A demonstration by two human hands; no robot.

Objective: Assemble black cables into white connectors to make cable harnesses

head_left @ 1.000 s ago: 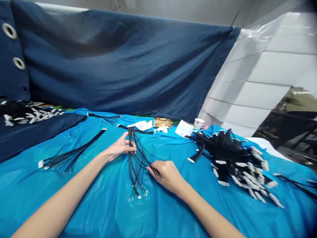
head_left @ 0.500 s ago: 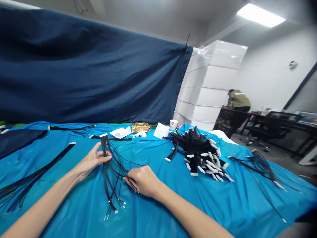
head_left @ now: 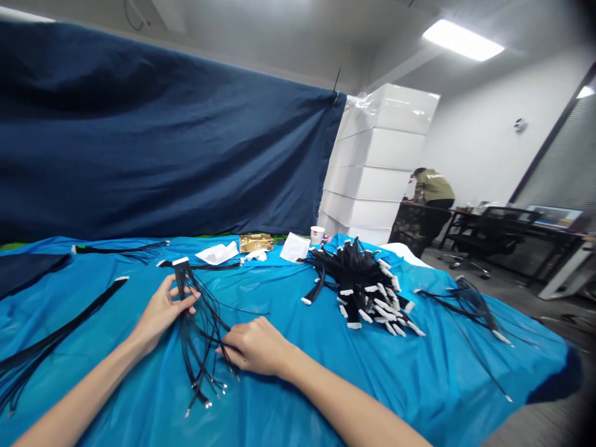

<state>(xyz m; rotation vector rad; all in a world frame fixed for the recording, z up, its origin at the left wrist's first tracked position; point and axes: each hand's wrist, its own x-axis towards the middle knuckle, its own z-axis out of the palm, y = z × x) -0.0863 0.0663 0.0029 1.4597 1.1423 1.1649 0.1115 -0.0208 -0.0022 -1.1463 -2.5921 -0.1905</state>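
My left hand pinches a black wire harness just below its white connector. From there the loose wires fan downward, with small metal terminals at their ends above the blue sheet. My right hand is closed around several of these wires, lower down and to the right; its fingertips are partly hidden. Left of my arms lies another black harness with a white connector at its upper end. Behind my left hand, one more harness lies across the sheet.
A large heap of black harnesses with white connectors lies right of centre. Farther right is a loose harness. White paper, a gold packet and a paper cup stand along the back. A person bends over beyond white boxes.
The whole view has shifted, so things appear farther left. Both hands keep hold of the same harness, and the wires below it hang closer together.
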